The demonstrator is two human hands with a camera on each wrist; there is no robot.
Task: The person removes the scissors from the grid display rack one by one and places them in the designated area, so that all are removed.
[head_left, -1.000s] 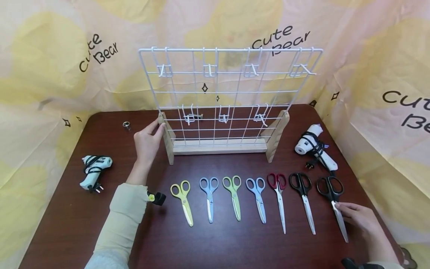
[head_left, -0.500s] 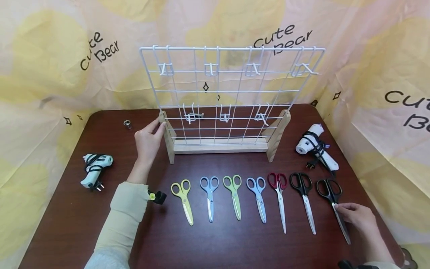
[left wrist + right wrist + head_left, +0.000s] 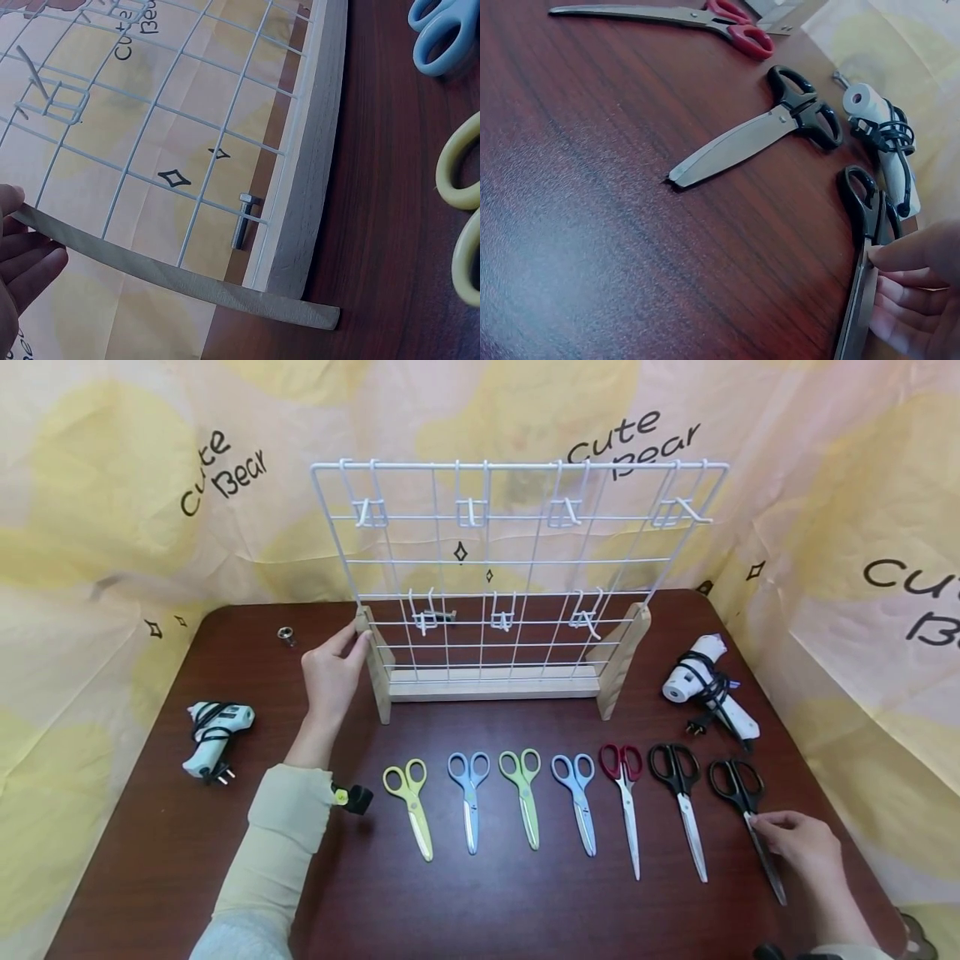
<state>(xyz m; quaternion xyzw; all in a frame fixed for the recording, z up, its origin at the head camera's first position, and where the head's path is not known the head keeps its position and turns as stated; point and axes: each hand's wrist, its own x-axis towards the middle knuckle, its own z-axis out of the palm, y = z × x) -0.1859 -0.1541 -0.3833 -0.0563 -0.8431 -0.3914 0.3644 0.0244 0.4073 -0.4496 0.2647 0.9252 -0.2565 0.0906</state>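
Note:
My left hand (image 3: 330, 672) pinches the top of the left wooden upright (image 3: 377, 672) of a white wire grid rack (image 3: 487, 560). Thumb and fingers show at that upright's end in the left wrist view. My right hand (image 3: 806, 847) pinches the blades of the rightmost black-handled scissors (image 3: 738, 785), just below the pivot. In the right wrist view, these scissors (image 3: 862, 217) are turned partly on edge, handles pointing away. Beside them lie another pair of black-handled scissors (image 3: 678, 777) and red-handled scissors (image 3: 621, 764), both flat on the table.
Blue scissors (image 3: 575, 777), green scissors (image 3: 522, 777), more blue scissors (image 3: 469, 777) and yellow scissors (image 3: 408, 785) continue the row. White hooks (image 3: 471, 512) hang on the grid. Cord-wrapped glue guns (image 3: 217, 735) lie at both sides. A bolt (image 3: 241, 221) lies behind the rack.
The right hand has tipped the rightmost black-handled scissors partly on edge, their tip shifting slightly right. The left hand keeps its place on the rack.

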